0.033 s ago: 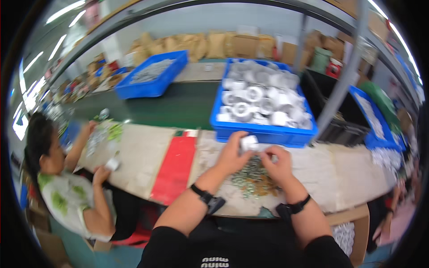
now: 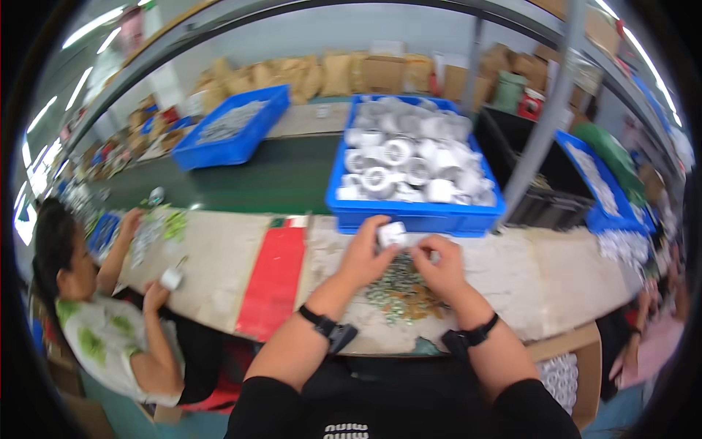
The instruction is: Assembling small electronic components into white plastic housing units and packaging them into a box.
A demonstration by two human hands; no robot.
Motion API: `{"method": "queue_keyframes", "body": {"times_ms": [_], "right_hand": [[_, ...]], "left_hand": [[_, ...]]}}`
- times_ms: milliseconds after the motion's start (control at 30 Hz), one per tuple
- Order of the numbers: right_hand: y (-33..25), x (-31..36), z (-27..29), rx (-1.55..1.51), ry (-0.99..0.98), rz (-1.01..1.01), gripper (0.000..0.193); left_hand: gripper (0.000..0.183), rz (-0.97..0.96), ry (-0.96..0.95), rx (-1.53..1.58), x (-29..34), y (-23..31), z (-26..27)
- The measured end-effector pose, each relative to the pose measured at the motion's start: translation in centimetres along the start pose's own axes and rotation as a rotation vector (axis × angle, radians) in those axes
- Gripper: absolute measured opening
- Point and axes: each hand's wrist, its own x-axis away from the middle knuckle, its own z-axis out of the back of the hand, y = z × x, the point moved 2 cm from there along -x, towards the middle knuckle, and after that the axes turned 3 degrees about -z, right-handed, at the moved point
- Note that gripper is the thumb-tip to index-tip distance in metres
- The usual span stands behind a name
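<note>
White part: held above the worktable, at the near side of the blue bin of white pieces. Left hand: closed around it from the left. Right hand: fingers drawn narrow, just right of the part; cannot tell whether they grip anything. Step in hand, as judged: two-handed work on the part; the next move calls for a steady left hold and fine right-fingertip control. Small green and brown pieces lie below, nearer.

The bench bears red sheeting and small parts, perhaps metal.
</note>
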Motion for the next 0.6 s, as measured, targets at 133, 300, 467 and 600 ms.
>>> {"method": "queue_keyframes", "body": {"times_ms": [133, 300, 467, 600], "right_hand": [[-0.1, 0.1, 0.4, -0.074, 0.002, -0.062, 0.008], [0.0, 0.3, 0.9, -0.089, -0.077, -0.119, 0.007], [-0.1, 0.6, 0.8, -0.1, 0.003, -0.071, 0.008], [-0.4, 0.6, 0.8, -0.103, 0.023, -0.092, 0.011]], "left_hand": [[0.04, -0.001, -0.151, 0.002, -0.3, 0.9, 0.0], [0.035, -0.025, -0.202, -0.024, -0.6, 0.9, -0.6], [0.036, -0.034, -0.157, -0.012, -0.4, 1.7, -0.7], [0.036, -0.026, -0.147, -0.002, -0.5, 2.8, -0.4]]}}
